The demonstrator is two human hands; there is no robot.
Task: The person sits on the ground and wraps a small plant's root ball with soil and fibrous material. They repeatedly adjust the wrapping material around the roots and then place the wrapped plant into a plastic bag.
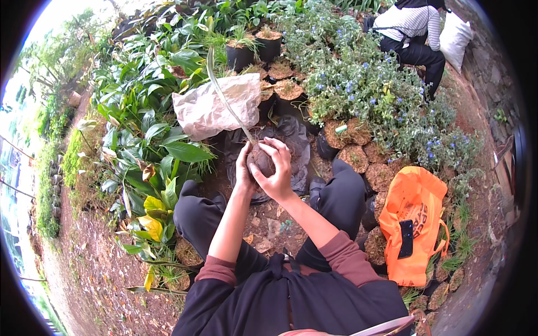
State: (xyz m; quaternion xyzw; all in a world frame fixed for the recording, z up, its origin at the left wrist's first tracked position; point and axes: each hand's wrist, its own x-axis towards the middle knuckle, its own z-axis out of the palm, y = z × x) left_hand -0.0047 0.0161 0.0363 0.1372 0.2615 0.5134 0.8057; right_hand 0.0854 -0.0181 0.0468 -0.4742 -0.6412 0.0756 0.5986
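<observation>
Between my knees, my left hand (243,166) and my right hand (275,168) are cupped around a brown root ball (261,160) of soil and fine roots. A long, pale green plant stem or leaf (225,98) rises from it and leans away to the upper left. My left palm presses on the ball's left side. The right thumb and fingers curl over its right side and top. Beneath my hands a crumpled black plastic sheet (299,176) lies on the soil. A wrinkled whitish plastic bag (216,105) lies just beyond, partly behind the stem.
Broad-leaved plants (147,126) crowd the left. Black pots (239,56) stand ahead, and blue-flowered plants (357,80) fill the right. An orange bag (410,189) with a phone (406,239) on it lies by my right knee. Another person (414,33) crouches near a white sack (455,41).
</observation>
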